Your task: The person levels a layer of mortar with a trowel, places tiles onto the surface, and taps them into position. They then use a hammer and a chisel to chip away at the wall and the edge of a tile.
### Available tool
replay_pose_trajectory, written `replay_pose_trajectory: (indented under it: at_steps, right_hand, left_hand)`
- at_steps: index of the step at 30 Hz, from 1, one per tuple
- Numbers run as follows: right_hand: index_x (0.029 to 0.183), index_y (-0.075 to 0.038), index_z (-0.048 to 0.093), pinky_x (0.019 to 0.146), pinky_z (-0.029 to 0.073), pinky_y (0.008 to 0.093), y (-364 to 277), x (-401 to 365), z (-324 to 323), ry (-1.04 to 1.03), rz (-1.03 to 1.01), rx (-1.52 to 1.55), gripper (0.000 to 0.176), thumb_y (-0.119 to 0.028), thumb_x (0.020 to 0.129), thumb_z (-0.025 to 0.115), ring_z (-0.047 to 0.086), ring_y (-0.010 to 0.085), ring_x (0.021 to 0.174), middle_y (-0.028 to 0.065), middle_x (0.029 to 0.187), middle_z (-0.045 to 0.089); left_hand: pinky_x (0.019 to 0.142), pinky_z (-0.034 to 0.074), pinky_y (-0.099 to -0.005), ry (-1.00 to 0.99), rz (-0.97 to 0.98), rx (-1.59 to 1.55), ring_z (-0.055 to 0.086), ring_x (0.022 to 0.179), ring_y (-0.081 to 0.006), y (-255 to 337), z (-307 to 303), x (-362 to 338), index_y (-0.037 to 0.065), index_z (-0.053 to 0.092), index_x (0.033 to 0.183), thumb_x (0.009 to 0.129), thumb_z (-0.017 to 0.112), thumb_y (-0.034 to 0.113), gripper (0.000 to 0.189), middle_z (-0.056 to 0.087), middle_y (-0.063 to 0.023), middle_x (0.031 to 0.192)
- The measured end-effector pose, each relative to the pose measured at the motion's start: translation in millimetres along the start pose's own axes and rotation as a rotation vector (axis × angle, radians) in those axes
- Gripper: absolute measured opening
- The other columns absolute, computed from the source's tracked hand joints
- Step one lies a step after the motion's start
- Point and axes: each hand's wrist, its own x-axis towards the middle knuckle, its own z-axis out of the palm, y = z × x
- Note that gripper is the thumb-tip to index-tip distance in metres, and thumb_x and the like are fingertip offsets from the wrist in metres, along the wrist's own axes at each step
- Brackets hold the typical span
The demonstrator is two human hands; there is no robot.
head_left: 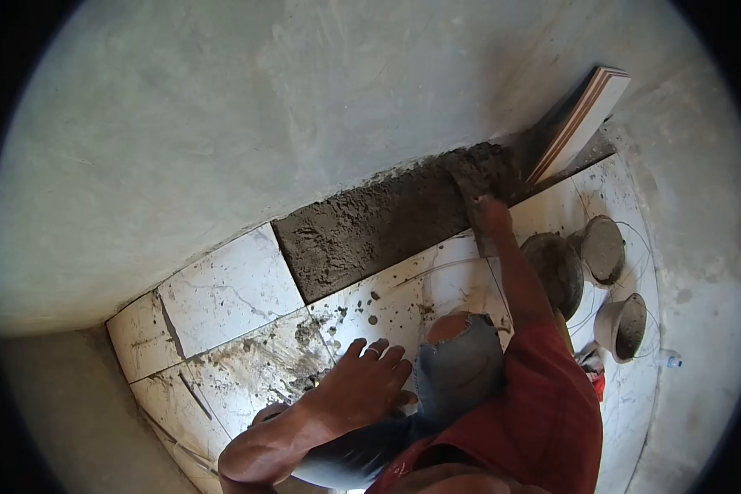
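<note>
Red-sleeved right hand (494, 216) outstretched, gripping flat board (476, 226), left hand (364, 385) palm-down, fingers (378, 346) slightly spread

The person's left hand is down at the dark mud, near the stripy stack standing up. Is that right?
Not quite: the head view shows the right hand down at the dark mud, near the stripy stack standing up. The left hand is by the ripped jeans.

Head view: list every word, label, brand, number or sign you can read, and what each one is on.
No legible text anywhere.
Red shirt: small pale mark at the front, too small to read.
Clear bottle, as it seems: blue patch, perhaps a label, too small to read.
Floor tiles and buckets: no lettering visible.
</note>
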Motion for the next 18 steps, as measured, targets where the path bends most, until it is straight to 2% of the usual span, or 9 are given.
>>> replay_pose_trajectory:
  at_steps: [2, 3, 5, 9, 11, 12, 14, 16, 18]
  right_hand:
    - [0.092, -0.005, 0.055, 0.072, 0.045, 0.0499, 4, 4, -11, -0.005, 0.002, -0.042, 0.031, -0.031, 0.090, 0.039, 0.058, 0.0391, 0.084, 0.0205, 0.085, 0.061]
    - [0.092, -0.005, 0.055, 0.072, 0.045, 0.0499, 9, -8, -20, -0.041, 0.012, -0.055, 0.031, -0.031, 0.090, 0.039, 0.058, 0.0391, 0.084, 0.0205, 0.085, 0.061]
    - [0.089, -0.007, 0.057, 0.069, 0.048, 0.0466, 9, -6, -35, 0.021, -0.098, -0.121, 0.018, -0.021, 0.082, 0.051, 0.060, 0.0361, 0.079, 0.0178, 0.080, 0.062]
    - [0.086, -0.006, 0.059, 0.069, 0.049, 0.0449, 78, 54, -25, 0.137, -0.206, -0.181, 0.017, -0.019, 0.082, 0.049, 0.060, 0.0346, 0.080, 0.0162, 0.082, 0.062]
    - [0.084, -0.006, 0.061, 0.070, 0.049, 0.0430, 89, 77, -53, 0.047, -0.150, -0.377, 0.016, -0.014, 0.081, 0.047, 0.061, 0.0322, 0.082, 0.0154, 0.085, 0.062]
    - [0.084, -0.006, 0.061, 0.070, 0.049, 0.0430, 99, 87, -51, 0.049, -0.145, -0.381, 0.016, -0.014, 0.081, 0.047, 0.061, 0.0322, 0.082, 0.0154, 0.085, 0.062]
    - [0.090, 0.001, 0.058, 0.075, 0.045, 0.0445, 115, 104, -29, -0.018, 0.144, 0.160, 0.025, -0.019, 0.083, 0.045, 0.059, 0.0321, 0.087, 0.0185, 0.092, 0.060]
    - [0.092, 0.001, 0.058, 0.072, 0.044, 0.0456, 82, 85, -19, 0.045, -0.269, -0.294, 0.030, -0.025, 0.087, 0.044, 0.058, 0.0355, 0.084, 0.0195, 0.088, 0.060]
    - [0.091, 0.000, 0.058, 0.071, 0.043, 0.0468, 16, 23, -20, 0.156, -0.258, 0.179, 0.030, -0.027, 0.088, 0.043, 0.057, 0.0390, 0.082, 0.0205, 0.085, 0.059]
  left_hand:
    - [0.090, 0.034, -0.0430, 0.091, 0.034, 0.009, 0.048, 0.105, -0.0331, -1, 3, -1, -0.001, 0.054, 0.098, 0.081, 0.056, 0.035, 0.040, 0.050, -0.0189, 0.111]
    - [0.090, 0.034, -0.0430, 0.072, 0.033, -0.025, 0.048, 0.105, -0.0331, 3, 2, -6, -0.001, 0.054, 0.098, 0.081, 0.056, 0.035, 0.040, 0.050, -0.0189, 0.111]
    - [0.089, 0.035, -0.0429, 0.087, 0.026, -0.034, 0.049, 0.103, -0.0332, 1, 1, -6, -0.001, 0.055, 0.097, 0.080, 0.056, 0.035, 0.040, 0.050, -0.0189, 0.110]
    - [0.090, 0.035, -0.0425, 0.049, 0.018, -0.033, 0.049, 0.104, -0.0333, -1, -3, 0, -0.001, 0.055, 0.097, 0.081, 0.056, 0.035, 0.040, 0.051, -0.0186, 0.110]
    - [0.086, 0.037, -0.0421, 0.098, 0.073, 0.018, 0.051, 0.100, -0.0308, -3, 2, 4, -0.001, 0.055, 0.096, 0.082, 0.054, 0.036, 0.039, 0.053, -0.0160, 0.100]
    - [0.086, 0.037, -0.0421, 0.098, 0.080, 0.018, 0.051, 0.100, -0.0308, -2, 2, 8, -0.001, 0.055, 0.096, 0.082, 0.054, 0.036, 0.039, 0.053, -0.0160, 0.100]
    - [0.085, 0.037, -0.0418, 0.049, 0.079, 0.038, 0.052, 0.098, -0.0302, -1, 2, 14, 0.000, 0.055, 0.096, 0.082, 0.054, 0.036, 0.040, 0.054, -0.0155, 0.099]
    - [0.088, 0.036, -0.0418, 0.026, 0.060, 0.035, 0.051, 0.101, -0.0317, 1, -2, 18, 0.000, 0.055, 0.097, 0.081, 0.054, 0.036, 0.040, 0.052, -0.0169, 0.106]
    - [0.091, 0.035, -0.0417, -0.001, 0.038, 0.033, 0.050, 0.105, -0.0331, -1, -4, 22, -0.001, 0.055, 0.099, 0.081, 0.054, 0.036, 0.040, 0.051, -0.0184, 0.112]
